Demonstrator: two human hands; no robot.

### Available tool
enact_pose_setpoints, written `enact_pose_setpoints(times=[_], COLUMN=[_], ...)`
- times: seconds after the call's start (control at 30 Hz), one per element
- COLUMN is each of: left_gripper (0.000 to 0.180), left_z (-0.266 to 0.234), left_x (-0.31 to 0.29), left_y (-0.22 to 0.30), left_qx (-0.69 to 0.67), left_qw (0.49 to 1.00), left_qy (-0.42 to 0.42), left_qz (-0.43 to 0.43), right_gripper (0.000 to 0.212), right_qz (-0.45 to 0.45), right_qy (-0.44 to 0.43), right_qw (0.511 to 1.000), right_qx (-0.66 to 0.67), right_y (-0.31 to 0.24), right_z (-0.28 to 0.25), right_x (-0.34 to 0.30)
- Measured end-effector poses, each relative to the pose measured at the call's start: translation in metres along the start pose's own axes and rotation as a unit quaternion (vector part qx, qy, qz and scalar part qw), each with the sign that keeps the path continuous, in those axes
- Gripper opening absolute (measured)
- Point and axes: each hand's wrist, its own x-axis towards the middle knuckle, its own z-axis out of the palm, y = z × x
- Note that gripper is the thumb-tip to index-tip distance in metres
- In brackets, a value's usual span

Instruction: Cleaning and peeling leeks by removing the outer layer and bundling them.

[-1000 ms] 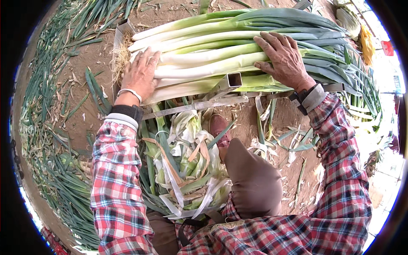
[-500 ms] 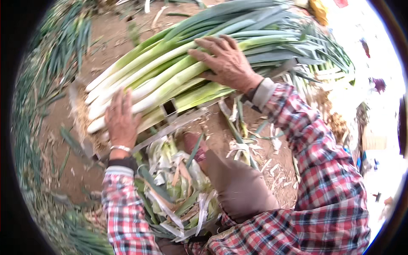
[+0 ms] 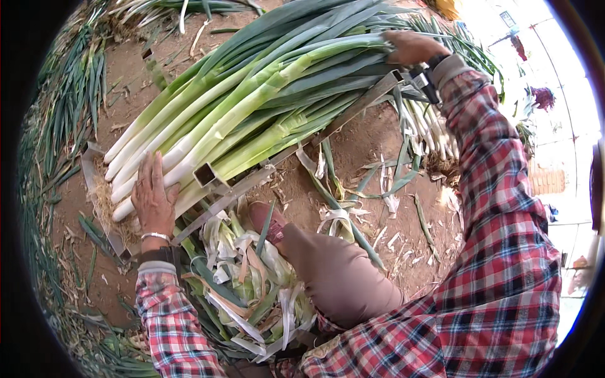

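Note:
A thick bundle of leeks lies slantwise on a low metal frame, white root ends to the near left and dark green leaves to the far right. My left hand rests flat on the white shanks near the roots, fingers stretched out together. At the far right, my right hand is closed round the leaves of the uppermost leek, its fingertips partly hidden. Square metal posts stick up along the frame's near side and behind the bundle.
Peeled leaves and scraps are heaped by my foot. More leeks lie on the ground to the right, and green leaves are piled along the left. Loose trimmings litter the brown soil.
My right hand has moved from the middle of the bundle to the leaves at the far right. My left hand stays on the white ends. The whole view has shifted slightly.

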Motion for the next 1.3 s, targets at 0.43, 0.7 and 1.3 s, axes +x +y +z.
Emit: enact_pose_setpoints(times=[0.43, 0.7, 1.3], left_gripper=[0.067, 0.054, 0.051], left_z=[0.012, 0.044, -0.021], left_x=[0.013, -0.008, -0.581], left_y=[0.002, 0.040, 0.037], left_qx=[0.033, 0.100, -0.078], left_qw=[0.997, 0.975, 0.781], left_qy=[0.057, 0.194, -0.223], left_qz=[-0.030, -0.031, -0.578], right_gripper=[0.054, 0.059, 0.027], right_qz=[-0.242, -0.235, -0.593], right_qy=[0.411, 0.376, 0.021], right_qw=[0.878, 0.888, 0.765], right_qx=[-0.043, -0.125, 0.249], right_y=[-0.221, -0.187, -0.478], right_z=[0.070, 0.112, 0.015], right_x=[0.011, 0.070, -0.227])
